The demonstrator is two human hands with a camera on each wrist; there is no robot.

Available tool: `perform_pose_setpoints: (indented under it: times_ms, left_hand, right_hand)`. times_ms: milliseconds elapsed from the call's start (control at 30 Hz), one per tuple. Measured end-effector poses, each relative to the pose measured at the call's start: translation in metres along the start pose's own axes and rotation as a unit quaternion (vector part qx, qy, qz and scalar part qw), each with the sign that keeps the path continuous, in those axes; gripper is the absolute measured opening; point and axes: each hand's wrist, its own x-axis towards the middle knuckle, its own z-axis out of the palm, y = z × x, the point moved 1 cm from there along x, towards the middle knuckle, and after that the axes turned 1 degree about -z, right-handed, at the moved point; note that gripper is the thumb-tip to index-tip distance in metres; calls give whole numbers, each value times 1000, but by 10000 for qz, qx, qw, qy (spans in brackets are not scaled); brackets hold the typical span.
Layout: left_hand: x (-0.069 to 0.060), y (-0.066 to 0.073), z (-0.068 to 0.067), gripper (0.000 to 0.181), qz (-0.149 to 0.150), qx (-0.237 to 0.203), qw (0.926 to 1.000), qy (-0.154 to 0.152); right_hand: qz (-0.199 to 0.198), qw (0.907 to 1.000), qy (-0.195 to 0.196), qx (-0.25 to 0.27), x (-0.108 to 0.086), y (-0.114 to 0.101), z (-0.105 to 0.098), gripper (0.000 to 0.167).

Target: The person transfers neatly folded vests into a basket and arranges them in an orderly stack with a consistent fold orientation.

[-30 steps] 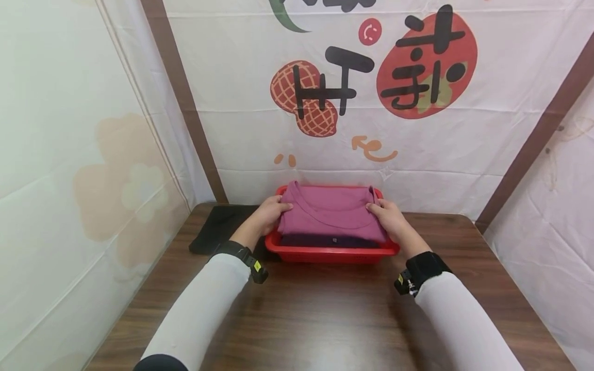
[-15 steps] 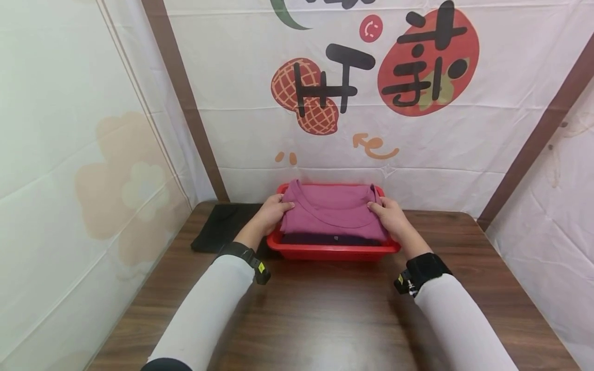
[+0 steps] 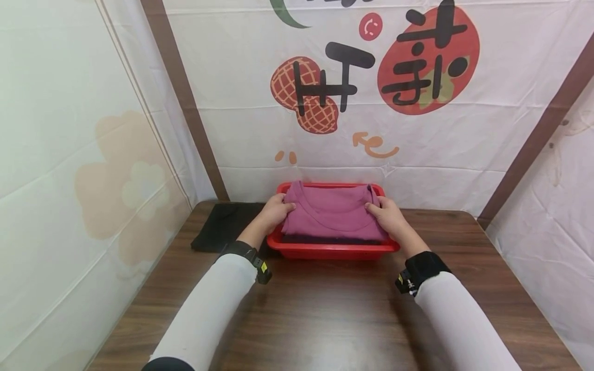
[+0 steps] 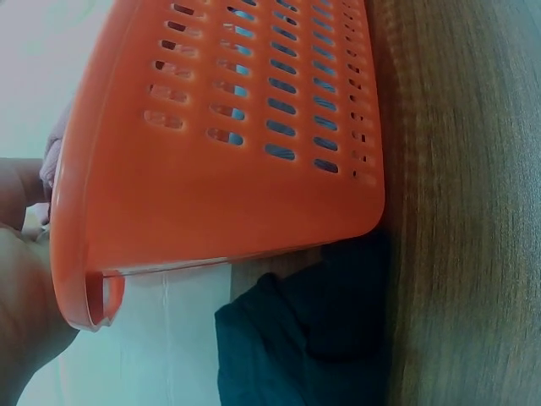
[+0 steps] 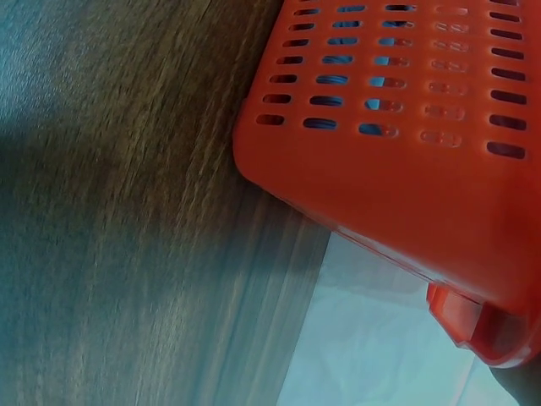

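Observation:
A folded mauve T-shirt (image 3: 331, 214), neckline facing up, lies over the red plastic basket (image 3: 334, 252). My left hand (image 3: 275, 210) pinches its left edge, thumb on top, while my right hand (image 3: 387, 216) pinches the right edge the same way. Under the shirt a dark folded cloth (image 3: 334, 239) shows as a strip at the basket's front. In the left wrist view, part of my left hand (image 4: 25, 288) appears beside the basket's rim (image 4: 72, 220). The right wrist view mostly has the slotted basket wall (image 5: 380, 169); only a sliver of my right hand (image 5: 522, 381) shows there.
A black folded cloth (image 3: 223, 226) lies on the wooden table (image 3: 325, 309), left of the basket. Behind the table hangs a white printed curtain (image 3: 246, 129), close to the basket's back. More curtain stands along both sides.
Both hands keep their hold on the shirt. Its front edge has shifted slightly, covering a little more of the dark cloth. The head view has tilted slightly.

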Motion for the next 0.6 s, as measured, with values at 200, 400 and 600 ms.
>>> perform_pose_setpoints:
  times_ms: [200,400,600]
  left_hand:
    - [-1,2,4,34,143,439,9988,167]
    - [-2,3,8,34,216,772,9962,353]
    - [-4,6,12,38,325,1398,9881,543]
  right_hand:
    - [-172,9987,170,-453,3,8,3,31]
    - [-399,9933,291,-1048,3,9,6,28]
    - [-430,9875,335,-1479,3,9,11,29]
